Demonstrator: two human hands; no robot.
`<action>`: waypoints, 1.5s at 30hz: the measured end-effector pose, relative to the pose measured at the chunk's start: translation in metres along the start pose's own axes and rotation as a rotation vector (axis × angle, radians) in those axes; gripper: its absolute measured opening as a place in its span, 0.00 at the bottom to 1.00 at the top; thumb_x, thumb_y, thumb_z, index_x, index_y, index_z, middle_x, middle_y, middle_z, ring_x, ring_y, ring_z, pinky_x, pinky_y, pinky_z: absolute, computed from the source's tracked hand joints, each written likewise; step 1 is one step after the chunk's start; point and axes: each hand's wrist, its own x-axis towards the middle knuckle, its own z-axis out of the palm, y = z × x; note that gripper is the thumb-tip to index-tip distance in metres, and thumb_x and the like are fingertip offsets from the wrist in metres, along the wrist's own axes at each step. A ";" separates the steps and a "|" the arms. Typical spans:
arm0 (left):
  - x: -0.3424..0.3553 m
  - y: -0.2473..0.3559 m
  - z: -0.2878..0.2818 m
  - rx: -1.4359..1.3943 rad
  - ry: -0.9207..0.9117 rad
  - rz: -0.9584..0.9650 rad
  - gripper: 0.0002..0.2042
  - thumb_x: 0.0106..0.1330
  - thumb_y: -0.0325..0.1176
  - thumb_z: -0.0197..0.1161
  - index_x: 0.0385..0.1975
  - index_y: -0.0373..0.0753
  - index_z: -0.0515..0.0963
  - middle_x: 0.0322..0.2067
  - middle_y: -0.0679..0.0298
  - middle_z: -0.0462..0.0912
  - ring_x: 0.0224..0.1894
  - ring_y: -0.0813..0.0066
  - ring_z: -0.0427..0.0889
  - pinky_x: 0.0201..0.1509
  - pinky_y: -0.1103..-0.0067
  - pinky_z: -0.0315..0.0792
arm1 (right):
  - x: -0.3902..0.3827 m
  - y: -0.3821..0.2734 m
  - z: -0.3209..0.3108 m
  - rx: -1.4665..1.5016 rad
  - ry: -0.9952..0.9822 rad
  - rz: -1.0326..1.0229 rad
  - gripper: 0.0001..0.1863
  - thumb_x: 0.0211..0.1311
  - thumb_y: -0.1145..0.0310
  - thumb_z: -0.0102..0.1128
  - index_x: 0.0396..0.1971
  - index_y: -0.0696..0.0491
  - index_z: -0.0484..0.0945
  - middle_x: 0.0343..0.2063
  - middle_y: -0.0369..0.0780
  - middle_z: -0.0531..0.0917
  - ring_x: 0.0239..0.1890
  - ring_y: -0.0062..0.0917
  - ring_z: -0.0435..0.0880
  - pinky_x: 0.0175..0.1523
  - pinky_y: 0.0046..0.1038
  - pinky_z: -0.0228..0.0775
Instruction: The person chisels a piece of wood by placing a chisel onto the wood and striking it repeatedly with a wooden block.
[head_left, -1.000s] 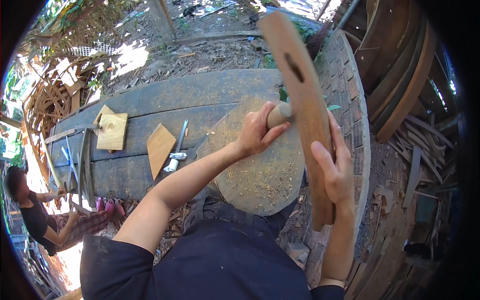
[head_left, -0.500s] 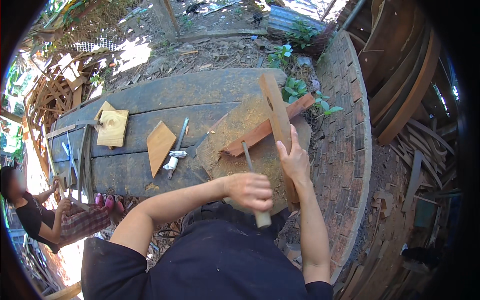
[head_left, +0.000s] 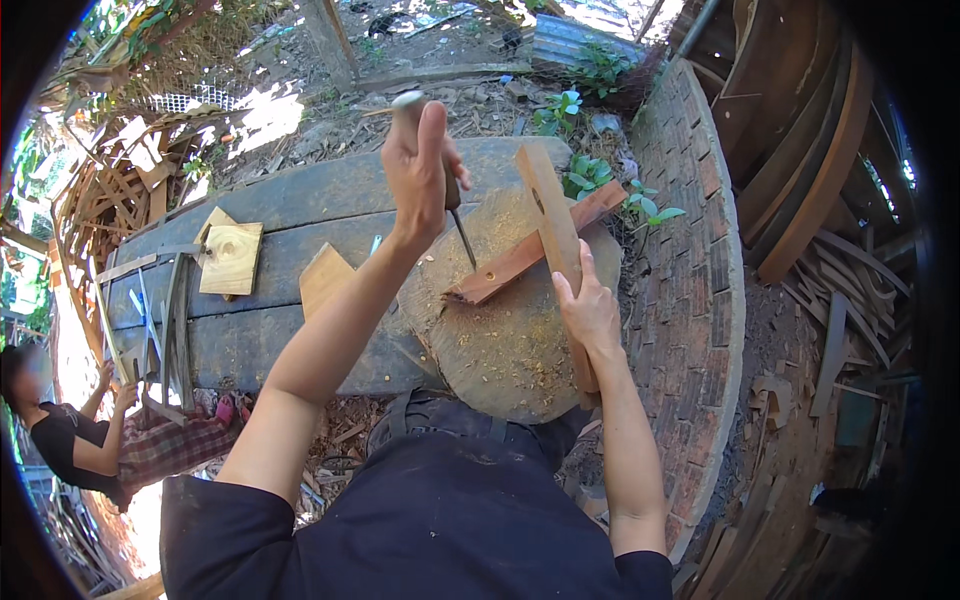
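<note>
My left hand (head_left: 418,180) is raised over the far side of a round wooden block (head_left: 510,365), closed around the handle of a chisel (head_left: 462,238). The chisel's shaft slants down, its tip close to the left end of a reddish wooden bar (head_left: 520,262) that has a small round hole. Across that bar lies a lighter brown board (head_left: 560,235) with an oval slot near its far end. My right hand (head_left: 590,305) grips the board's nearer half, thumb on its left side, fingers along its right. Wood chips and sawdust lie on the block.
Left of the block, a dark plank bench (head_left: 270,345) carries a square pale board (head_left: 230,258) and a partly hidden angular wooden piece (head_left: 325,275). A low brick wall (head_left: 690,300) curves along the right. Another person (head_left: 80,440) sits at the far left, handling strips.
My left hand has swung up and away from my lap with the chisel, whose shaft has turned from pointing away to pointing down at the bar. My right hand stays on the board.
</note>
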 end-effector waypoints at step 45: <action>0.030 -0.042 0.027 0.203 -0.380 -0.325 0.22 0.59 0.52 0.68 0.20 0.40 0.69 0.15 0.66 0.72 0.12 0.82 0.73 0.10 0.85 0.64 | 0.015 -0.005 0.013 0.075 -0.027 0.004 0.39 0.63 0.48 0.55 0.71 0.37 0.49 0.38 0.60 0.82 0.43 0.59 0.80 0.49 0.52 0.72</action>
